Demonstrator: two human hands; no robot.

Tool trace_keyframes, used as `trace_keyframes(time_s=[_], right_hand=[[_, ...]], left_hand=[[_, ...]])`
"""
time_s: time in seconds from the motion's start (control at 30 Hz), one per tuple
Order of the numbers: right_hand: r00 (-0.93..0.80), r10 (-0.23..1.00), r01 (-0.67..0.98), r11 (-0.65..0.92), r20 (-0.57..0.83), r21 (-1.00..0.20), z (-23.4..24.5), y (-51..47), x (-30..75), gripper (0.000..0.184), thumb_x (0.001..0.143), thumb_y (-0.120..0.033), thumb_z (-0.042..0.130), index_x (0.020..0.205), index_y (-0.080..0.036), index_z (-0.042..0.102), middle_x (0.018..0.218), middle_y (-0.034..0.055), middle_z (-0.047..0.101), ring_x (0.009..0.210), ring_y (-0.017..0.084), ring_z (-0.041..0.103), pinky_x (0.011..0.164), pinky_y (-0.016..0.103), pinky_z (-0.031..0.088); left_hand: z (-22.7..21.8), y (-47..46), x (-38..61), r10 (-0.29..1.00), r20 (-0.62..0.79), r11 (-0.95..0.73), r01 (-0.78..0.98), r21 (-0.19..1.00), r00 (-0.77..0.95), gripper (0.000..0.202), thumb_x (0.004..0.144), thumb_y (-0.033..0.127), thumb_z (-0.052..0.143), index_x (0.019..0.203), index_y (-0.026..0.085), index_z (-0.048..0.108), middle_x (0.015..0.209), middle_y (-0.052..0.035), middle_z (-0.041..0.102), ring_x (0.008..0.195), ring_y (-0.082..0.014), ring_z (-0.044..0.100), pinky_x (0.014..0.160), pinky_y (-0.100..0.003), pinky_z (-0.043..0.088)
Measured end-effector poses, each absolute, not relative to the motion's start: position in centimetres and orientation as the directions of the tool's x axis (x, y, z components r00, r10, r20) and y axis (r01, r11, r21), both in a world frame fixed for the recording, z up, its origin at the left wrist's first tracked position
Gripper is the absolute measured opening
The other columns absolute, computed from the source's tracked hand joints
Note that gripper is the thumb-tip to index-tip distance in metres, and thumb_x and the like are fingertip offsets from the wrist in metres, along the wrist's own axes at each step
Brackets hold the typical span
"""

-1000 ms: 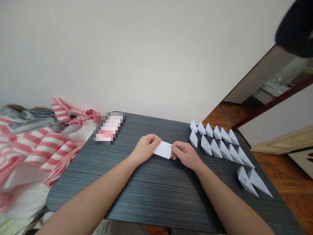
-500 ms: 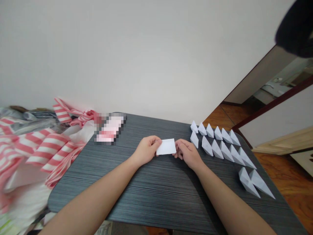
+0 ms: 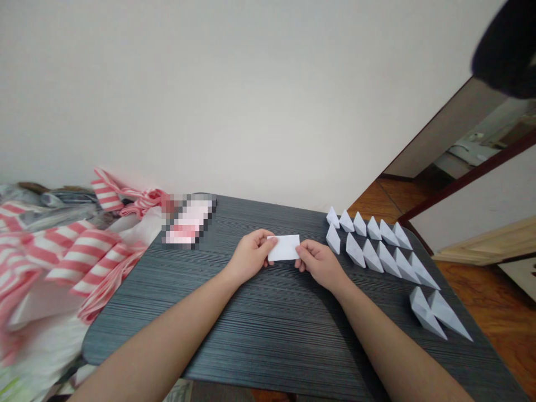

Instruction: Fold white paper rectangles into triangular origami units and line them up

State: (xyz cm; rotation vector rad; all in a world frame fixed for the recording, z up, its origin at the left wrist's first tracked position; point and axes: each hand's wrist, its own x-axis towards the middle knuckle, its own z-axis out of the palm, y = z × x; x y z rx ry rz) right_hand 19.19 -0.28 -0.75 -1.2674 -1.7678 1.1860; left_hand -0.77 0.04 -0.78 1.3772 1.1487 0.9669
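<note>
Between my two hands is a small white rectangle of paper [image 3: 285,248], held above the dark table [image 3: 251,329]. My left hand [image 3: 252,255] pinches its left end, thumb on top and fingers beneath. At the opposite end, my right hand [image 3: 318,261] grips the lower right corner between thumb and curled fingers. To the right of my hands, several folded white paper shapes [image 3: 372,255] with pointed tips stand in rows. Two more folded paper shapes [image 3: 427,312] sit closer to me near the table's right edge.
A pixelated flat pink object [image 3: 186,223] lies at the table's back left. Red-and-white striped cloth [image 3: 84,251] is heaped beside the table on the left. A pale wall [image 3: 268,111] rises behind the table. Wooden floor [image 3: 481,290] shows at right.
The paper has tilted slightly and risen a little. My right thumb has come over its right end, where before the fingers were bunched at the edge.
</note>
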Motion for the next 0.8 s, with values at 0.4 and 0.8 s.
trace_keyframes(time_s=[0.4, 0.8], right_hand=[[-0.280, 0.960, 0.345, 0.096, -0.004, -0.934, -1.18, -0.13, 19.14, 0.027, 0.087, -0.040, 0.049, 0.072, -0.018, 0.055, 0.062, 0.0003, 0.063, 0.051, 0.011, 0.054, 0.053, 0.023, 0.041], [-0.295, 0.955, 0.337, 0.089, -0.016, -0.937, -1.45, -0.08, 19.17, 0.024, 0.087, -0.038, 0.049, 0.074, -0.019, 0.053, 0.064, 0.0007, 0.065, 0.053, 0.011, 0.056, 0.055, 0.024, 0.043]], left_hand=[[-0.66, -0.15, -0.82, 0.960, -0.016, -0.033, 0.169, 0.985, 0.280, 0.029, 0.083, 0.041, 0.049, 0.076, 0.014, 0.054, 0.053, -0.0001, 0.059, 0.042, -0.0082, 0.049, 0.043, -0.018, 0.037], [-0.88, -0.12, -0.69, 0.961, -0.006, -0.024, 0.106, 0.994, 0.276, 0.026, 0.082, 0.038, 0.052, 0.082, 0.013, 0.057, 0.056, -0.0006, 0.059, 0.047, -0.0097, 0.053, 0.047, -0.020, 0.039]])
